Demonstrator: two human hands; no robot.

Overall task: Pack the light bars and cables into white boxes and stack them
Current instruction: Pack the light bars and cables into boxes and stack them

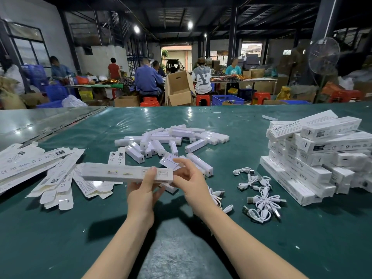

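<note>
The person is holding a long white box [124,172] up over the green table [60,228]. The left hand [144,191] is gripping the box near its right end. The thumb is pressing on the front and the other fingers are curling behind. The right hand [190,175] is sitting at the right end of the box with its fingers bent. I cannot tell if they are pinching a bar or only touching the end flap.

The loose light bars [171,138] are lying in a pile behind the box. The cables [260,196] are lying to the right of the box, and the packed boxes [314,156] are piling up farther right. The flat boxes [38,168] are lying to the left of it.

I think the person is filling this box. Next, a bar and a cable are going to have to slide straight into the open end before the flap gets tucked shut.
</note>
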